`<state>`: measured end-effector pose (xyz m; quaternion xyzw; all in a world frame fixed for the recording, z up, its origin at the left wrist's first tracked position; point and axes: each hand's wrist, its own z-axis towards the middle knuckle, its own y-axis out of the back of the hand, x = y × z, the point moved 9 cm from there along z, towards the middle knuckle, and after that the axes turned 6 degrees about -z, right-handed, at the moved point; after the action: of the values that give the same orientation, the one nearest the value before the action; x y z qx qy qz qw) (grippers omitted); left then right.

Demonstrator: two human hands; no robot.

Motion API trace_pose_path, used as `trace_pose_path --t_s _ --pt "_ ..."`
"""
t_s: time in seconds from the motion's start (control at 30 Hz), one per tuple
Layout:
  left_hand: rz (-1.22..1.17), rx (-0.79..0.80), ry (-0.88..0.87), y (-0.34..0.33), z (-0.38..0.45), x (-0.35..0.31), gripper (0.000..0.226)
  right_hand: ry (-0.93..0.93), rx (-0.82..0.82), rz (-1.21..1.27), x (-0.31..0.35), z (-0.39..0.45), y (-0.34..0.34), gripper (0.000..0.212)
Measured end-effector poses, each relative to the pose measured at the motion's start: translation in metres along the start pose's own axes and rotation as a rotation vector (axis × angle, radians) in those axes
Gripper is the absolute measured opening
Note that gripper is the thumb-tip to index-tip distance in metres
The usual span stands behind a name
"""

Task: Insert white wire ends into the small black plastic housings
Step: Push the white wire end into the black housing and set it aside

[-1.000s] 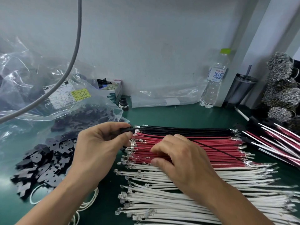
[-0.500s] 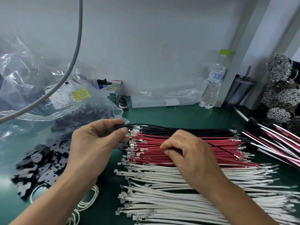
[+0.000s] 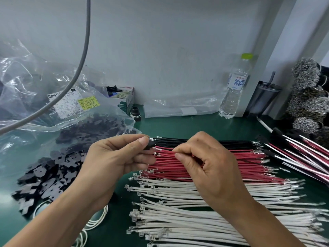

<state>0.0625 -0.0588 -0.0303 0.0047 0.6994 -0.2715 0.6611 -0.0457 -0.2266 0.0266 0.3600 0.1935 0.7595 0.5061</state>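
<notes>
2 hands meet above the red wires (image 3: pixel 204 163): the left hand (image 3: pixel 114 157) pinches a small black housing (image 3: pixel 149 145), the right hand (image 3: pixel 204 161) pinches a thin wire. White wires (image 3: pixel 195 211) cover the green mat (image 3: pixel 187 125) below a grey wall (image 3: pixel 169 50).

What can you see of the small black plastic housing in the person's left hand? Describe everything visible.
The small black plastic housing is a dark, matte piece, mostly hidden. The left hand pinches it between thumb and fingers, above the bench, over the left ends of the red wires. A thin wire with a pale tip runs from it toward the right hand. Its openings cannot be made out.
</notes>
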Motion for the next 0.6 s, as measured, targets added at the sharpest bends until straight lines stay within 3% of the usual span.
trace_pose_path --t_s 0.6 --pt "-0.079 0.079 0.063 -0.0081 0.0002 0.0063 0.037 -0.061 0.152 -0.027 -0.0038 -0.0013 -0.008 0.016"
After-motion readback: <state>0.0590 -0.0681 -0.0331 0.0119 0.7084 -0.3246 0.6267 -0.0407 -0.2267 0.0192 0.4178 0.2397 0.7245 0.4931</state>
